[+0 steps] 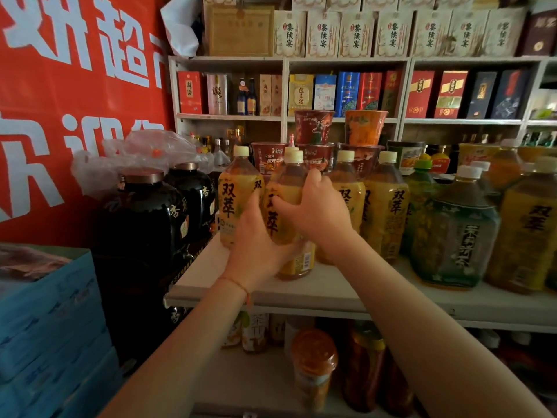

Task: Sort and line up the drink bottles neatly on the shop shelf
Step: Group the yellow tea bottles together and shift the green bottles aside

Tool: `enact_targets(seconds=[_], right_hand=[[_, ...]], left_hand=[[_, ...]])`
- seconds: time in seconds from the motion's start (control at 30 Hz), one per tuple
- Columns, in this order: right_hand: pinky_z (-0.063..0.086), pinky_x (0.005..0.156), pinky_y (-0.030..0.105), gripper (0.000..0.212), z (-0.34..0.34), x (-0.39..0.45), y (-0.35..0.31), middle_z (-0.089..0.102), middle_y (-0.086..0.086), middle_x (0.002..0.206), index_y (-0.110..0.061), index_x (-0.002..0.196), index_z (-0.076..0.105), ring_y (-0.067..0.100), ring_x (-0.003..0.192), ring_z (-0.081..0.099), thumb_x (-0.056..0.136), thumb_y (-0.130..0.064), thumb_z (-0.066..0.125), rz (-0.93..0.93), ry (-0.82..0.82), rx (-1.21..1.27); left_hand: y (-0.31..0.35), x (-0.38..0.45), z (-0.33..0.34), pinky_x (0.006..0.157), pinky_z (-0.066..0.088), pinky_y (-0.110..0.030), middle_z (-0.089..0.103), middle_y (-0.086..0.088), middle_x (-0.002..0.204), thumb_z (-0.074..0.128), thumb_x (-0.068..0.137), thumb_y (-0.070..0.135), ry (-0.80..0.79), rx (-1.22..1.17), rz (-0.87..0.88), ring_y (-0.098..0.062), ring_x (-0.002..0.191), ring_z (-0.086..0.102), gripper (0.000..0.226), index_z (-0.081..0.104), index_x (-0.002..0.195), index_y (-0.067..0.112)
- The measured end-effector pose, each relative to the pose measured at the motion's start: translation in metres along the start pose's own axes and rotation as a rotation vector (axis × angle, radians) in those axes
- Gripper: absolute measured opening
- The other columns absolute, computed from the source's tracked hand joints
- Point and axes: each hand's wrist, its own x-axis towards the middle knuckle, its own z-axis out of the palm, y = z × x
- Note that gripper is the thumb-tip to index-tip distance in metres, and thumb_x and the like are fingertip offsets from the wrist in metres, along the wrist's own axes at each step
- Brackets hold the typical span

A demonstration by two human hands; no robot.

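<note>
Head view: left hand (pixel 256 245) and right hand (pixel 316 206) both grip one yellow-labelled bottle (pixel 289 206).

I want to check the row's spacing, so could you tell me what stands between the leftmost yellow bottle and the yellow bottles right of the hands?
In the head view, one yellow-labelled bottle stands there, gripped by both the left hand and right hand.

Dim, warm indoor light leaves the lower shelf in shadow. Wide-angle distortion bends the edges. Both hands look slightly motion-blurred.
</note>
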Motion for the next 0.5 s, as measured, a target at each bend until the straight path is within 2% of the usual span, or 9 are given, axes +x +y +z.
enact_targets(seconds=[0.13,0.17,0.23,0.27,0.37,0.4,0.43,0.5], right_hand=[[0.055,0.076,0.036,0.067,0.006,-0.009,-0.016,0.055,0.003,0.119,-0.014,0.127,0.045,0.024,0.1,0.06,0.086,-0.066,0.057,-0.124,-0.035,0.097],[0.056,0.078,0.038,0.065,0.009,-0.01,-0.02,0.057,0.003,0.118,-0.015,0.126,0.047,0.023,0.1,0.06,0.087,-0.067,0.055,-0.141,-0.044,0.15],[0.056,0.079,0.041,0.06,0.011,-0.011,-0.022,0.058,0.002,0.116,-0.016,0.124,0.052,0.022,0.102,0.06,0.092,-0.065,0.047,-0.133,-0.034,0.254],[0.056,0.079,0.041,0.055,0.012,-0.01,-0.019,0.057,0.004,0.118,-0.015,0.124,0.053,0.022,0.106,0.058,0.095,-0.062,0.044,-0.139,0.038,0.212],[0.05,0.088,0.043,0.047,0.011,0.001,0.008,0.051,0.015,0.131,-0.009,0.13,0.049,0.032,0.121,0.048,0.095,-0.042,0.05,-0.096,0.392,-0.246],[0.049,0.091,0.046,0.053,0.009,0.005,0.019,0.048,0.02,0.137,-0.006,0.136,0.044,0.037,0.125,0.046,0.094,-0.038,0.053,-0.013,0.417,-0.346],[0.05,0.091,0.048,0.063,0.008,0.009,0.028,0.044,0.024,0.141,-0.004,0.142,0.037,0.04,0.126,0.047,0.093,-0.038,0.057,0.083,0.369,-0.39],[0.056,0.078,0.042,0.086,0.009,0.015,0.043,0.04,0.026,0.143,-0.002,0.15,0.022,0.039,0.115,0.057,0.091,-0.051,0.061,0.216,0.217,-0.385]], left_hand=[[-0.004,-0.006,-0.006,0.1,0.052,-0.05,0.037,0.005,0.157,0.091,0.053,0.058,0.15,0.019,-0.02,-0.022,0.139,0.045,0.138,0.002,0.157,0.04],[-0.005,-0.007,-0.009,0.094,0.054,-0.045,0.038,0.002,0.156,0.09,0.054,0.059,0.189,0.046,-0.042,-0.024,0.136,0.048,0.139,0.001,0.158,0.038],[-0.007,-0.009,-0.015,0.084,0.048,-0.034,0.04,-0.005,0.153,0.09,0.061,0.055,0.261,0.12,-0.087,-0.027,0.131,0.051,0.136,0.001,0.16,0.031],[-0.007,-0.01,-0.018,0.082,0.044,-0.033,0.04,-0.006,0.152,0.089,0.065,0.052,0.289,0.153,-0.102,-0.029,0.13,0.051,0.133,0.001,0.161,0.028],[-0.007,-0.006,-0.022,0.086,0.048,-0.041,0.037,-0.01,0.155,0.087,0.07,0.051,0.314,0.23,-0.12,-0.032,0.132,0.051,0.131,-0.002,0.161,0.024],[-0.008,-0.004,-0.023,0.088,0.049,-0.043,0.035,-0.01,0.156,0.087,0.07,0.051,0.302,0.238,-0.126,-0.032,0.133,0.05,0.131,-0.004,0.161,0.024],[-0.009,-0.002,-0.024,0.091,0.049,-0.045,0.033,-0.011,0.157,0.086,0.071,0.05,0.286,0.231,-0.129,-0.032,0.135,0.048,0.131,-0.006,0.161,0.024],[-0.011,0.0,-0.025,0.101,0.046,-0.046,0.026,-0.01,0.161,0.086,0.074,0.045,0.24,0.164,-0.124,-0.03,0.141,0.041,0.132,-0.011,0.16,0.025]])
